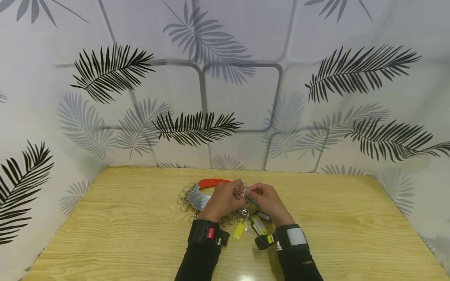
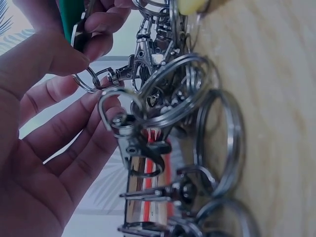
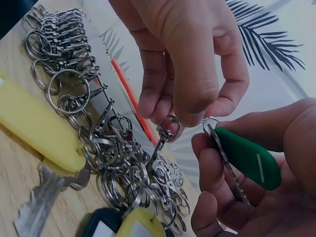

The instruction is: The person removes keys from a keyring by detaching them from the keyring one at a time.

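Observation:
My left hand (image 1: 223, 199) pinches a split ring (image 3: 170, 123) that hangs from a swivel snap hook (image 3: 158, 145). Close beside it, my right hand (image 1: 267, 201) holds a green key tag (image 3: 252, 158) and a key (image 3: 229, 168) between thumb and fingers. A small ring (image 3: 210, 123) joins that tag and key, at the left fingertips. Whether it is threaded on the split ring cannot be made out. Under the left hand lies a grey metal plate (image 1: 198, 198) with a red handle (image 1: 212, 182), its edge lined with several snap hooks and rings (image 3: 64, 59).
Near the right wrist lie a yellow key tag (image 1: 238, 232), a loose-looking key (image 1: 249, 230), another yellow tag (image 1: 259, 225) and a dark tag (image 1: 263, 215). The wooden table (image 1: 123, 234) meets a leaf-patterned backdrop (image 1: 239, 148) behind.

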A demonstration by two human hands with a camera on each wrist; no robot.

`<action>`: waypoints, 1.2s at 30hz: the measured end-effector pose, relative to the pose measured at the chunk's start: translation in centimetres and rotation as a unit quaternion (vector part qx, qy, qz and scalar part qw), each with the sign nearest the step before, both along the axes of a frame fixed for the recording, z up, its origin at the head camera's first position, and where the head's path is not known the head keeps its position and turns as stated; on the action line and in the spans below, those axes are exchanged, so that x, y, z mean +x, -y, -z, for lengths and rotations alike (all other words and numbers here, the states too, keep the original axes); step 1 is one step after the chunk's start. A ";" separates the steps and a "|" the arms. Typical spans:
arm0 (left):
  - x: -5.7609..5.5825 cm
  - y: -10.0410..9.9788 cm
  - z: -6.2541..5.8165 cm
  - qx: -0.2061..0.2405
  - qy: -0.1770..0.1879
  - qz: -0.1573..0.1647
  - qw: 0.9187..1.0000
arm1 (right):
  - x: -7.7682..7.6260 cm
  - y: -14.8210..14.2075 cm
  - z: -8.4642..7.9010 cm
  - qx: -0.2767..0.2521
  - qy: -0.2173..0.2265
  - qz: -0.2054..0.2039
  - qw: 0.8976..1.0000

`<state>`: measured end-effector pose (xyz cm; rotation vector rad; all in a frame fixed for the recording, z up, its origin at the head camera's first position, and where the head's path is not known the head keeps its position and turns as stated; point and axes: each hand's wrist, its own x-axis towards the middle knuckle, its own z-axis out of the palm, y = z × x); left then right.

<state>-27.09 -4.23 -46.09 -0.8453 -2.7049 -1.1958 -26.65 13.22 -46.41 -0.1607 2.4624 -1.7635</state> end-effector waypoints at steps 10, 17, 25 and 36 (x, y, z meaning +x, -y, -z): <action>0.0 -0.2 -0.4 -0.006 -0.006 -0.002 1.000 | 0.0 0.6 -0.4 0.046 -0.012 0.041 0.998; -0.1 -0.2 -0.4 -0.009 -0.001 -0.005 1.000 | 0.0 0.9 -0.5 0.045 0.000 0.052 0.998; 0.0 -0.1 -0.5 -0.008 0.008 -0.001 1.000 | -0.2 0.8 -0.5 0.038 0.018 0.055 0.998; 0.1 -0.1 -0.4 -0.001 0.037 0.000 0.999 | 0.1 0.4 -0.5 0.045 -0.011 0.034 0.998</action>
